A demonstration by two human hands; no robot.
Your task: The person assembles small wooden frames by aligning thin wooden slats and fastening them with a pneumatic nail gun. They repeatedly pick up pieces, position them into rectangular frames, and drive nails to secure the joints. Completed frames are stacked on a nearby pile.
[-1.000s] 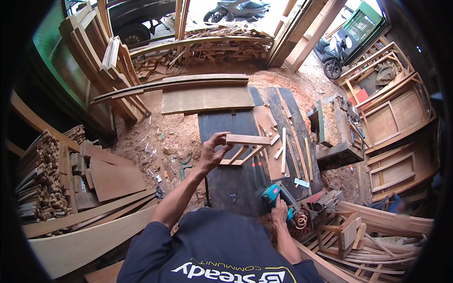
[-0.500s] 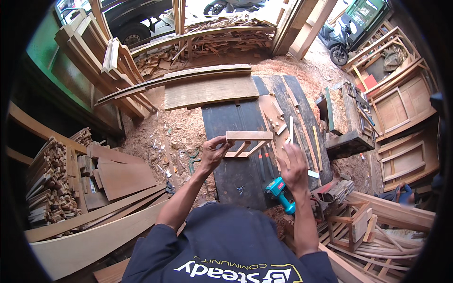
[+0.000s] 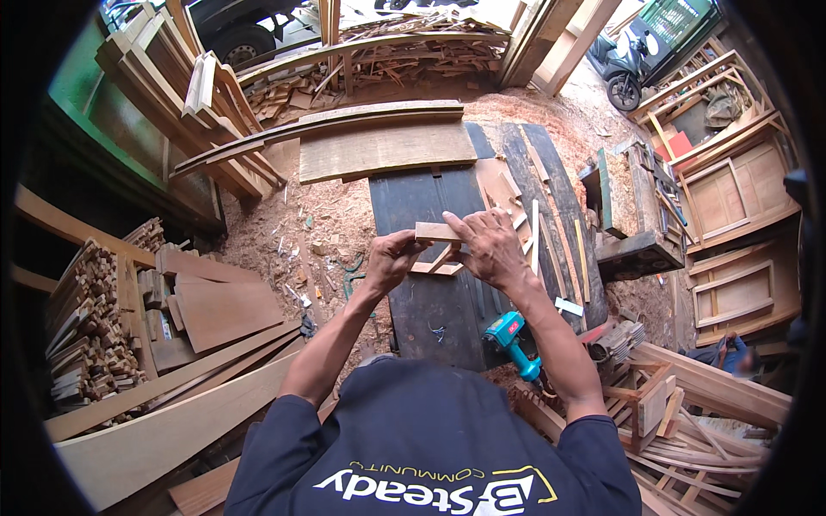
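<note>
Over the dark workbench [image 3: 439, 327] I hold up a small wooden frame [image 3: 437, 230] made of pale strips. My left hand [image 3: 394, 258] pinches its left end between thumb and fingers. At the other end, my right hand [image 3: 486, 245] is closed round the frame and hides much of that side. A teal power tool [image 3: 512, 344] lies on the bench's near right edge, beside my right forearm. Thin wood strips [image 3: 535, 236] and offcuts are scattered on the bench to the right of my hands.
A wide board [image 3: 387, 150] lies across the bench's far end. At right stands a metal-edged machine table [image 3: 637, 249]. Stacked wood pieces [image 3: 95, 318] and long planks [image 3: 189, 421] fill the left. Wooden frames and panels [image 3: 731, 206] lean at far right. Wood shavings cover the floor.
My right hand has moved left from beside the frame and has taken hold of its right end. The left hand keeps its grip.
</note>
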